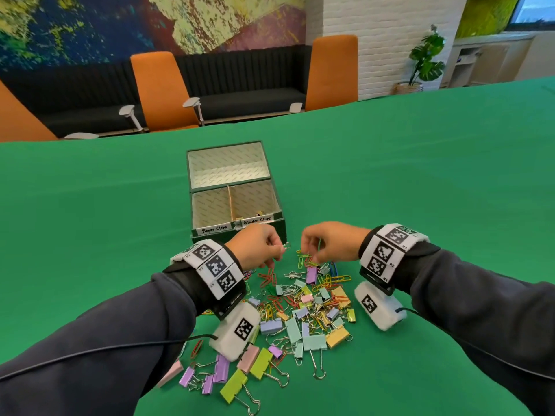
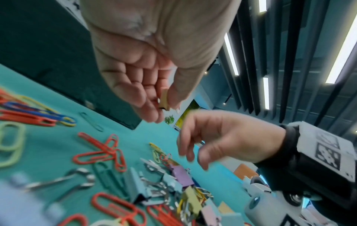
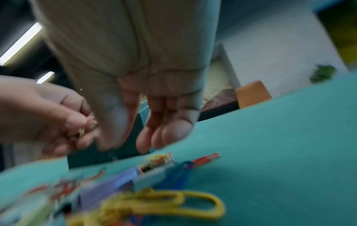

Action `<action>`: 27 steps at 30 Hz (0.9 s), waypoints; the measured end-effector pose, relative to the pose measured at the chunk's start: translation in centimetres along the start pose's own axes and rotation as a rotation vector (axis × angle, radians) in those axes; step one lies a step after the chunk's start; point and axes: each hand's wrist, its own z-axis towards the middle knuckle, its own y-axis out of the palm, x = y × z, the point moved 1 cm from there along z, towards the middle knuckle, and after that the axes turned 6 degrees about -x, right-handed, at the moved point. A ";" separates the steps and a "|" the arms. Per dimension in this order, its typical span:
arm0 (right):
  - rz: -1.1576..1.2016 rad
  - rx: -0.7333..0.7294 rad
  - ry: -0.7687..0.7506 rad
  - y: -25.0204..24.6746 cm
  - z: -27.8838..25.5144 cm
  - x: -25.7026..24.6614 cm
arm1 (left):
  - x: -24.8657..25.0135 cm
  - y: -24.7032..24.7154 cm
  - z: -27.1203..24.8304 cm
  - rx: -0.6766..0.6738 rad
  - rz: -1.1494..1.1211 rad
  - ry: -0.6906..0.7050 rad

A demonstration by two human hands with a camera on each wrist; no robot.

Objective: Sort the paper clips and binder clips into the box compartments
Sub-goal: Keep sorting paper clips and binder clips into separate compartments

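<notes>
I see the box [image 1: 237, 187] on the green surface [image 1: 420, 190]; the mixed pile of clips [image 1: 300, 307] lies just in front of it. My left hand [image 1: 258, 247] hovers between box and pile, its grip pinching a small gold binder clip [image 2: 164, 99]. My right hand [image 1: 327, 244] hangs over the pile's box-side edge, fingers curled; I cannot tell whether its grip holds anything.
</notes>
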 end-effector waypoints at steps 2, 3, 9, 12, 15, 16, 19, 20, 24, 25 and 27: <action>-0.199 -0.158 0.045 0.8 -0.2 -0.3 | -0.5 0.1 -0.3 -0.021 -0.098 -0.032; -0.260 -0.175 0.060 1.2 -0.2 -0.7 | -0.6 0.1 -0.5 -0.026 -0.155 -0.040; -0.538 -0.168 0.109 2.0 0.2 -2.0 | -1.3 0.2 -1.5 -0.002 -0.414 -0.097; -0.520 -0.125 0.110 1.4 -0.4 -2.3 | -1.7 0.5 -1.6 -0.012 -0.468 -0.108; -0.542 -0.009 0.045 0.4 -1.0 -2.9 | -1.7 0.8 -1.5 -0.026 -0.508 -0.122; -0.552 0.029 0.000 0.1 -1.0 -3.1 | -1.6 0.9 -1.4 -0.028 -0.509 -0.122; -0.561 0.110 -0.132 -0.8 -1.1 -3.7 | -1.2 1.1 -1.4 -0.006 -0.499 -0.106; -0.541 0.128 -0.163 -1.1 -1.1 -3.9 | -1.1 1.1 -1.5 0.008 -0.501 -0.096; -0.308 0.201 -0.237 -2.1 -1.5 -4.5 | -0.9 0.8 -1.7 0.046 -0.518 -0.058; -0.246 0.217 -0.239 -2.2 -1.4 -4.4 | -0.9 0.8 -1.8 0.040 -0.528 -0.041; -0.064 0.218 -0.232 -2.1 -1.1 -4.4 | -0.9 0.8 -1.9 0.017 -0.555 0.011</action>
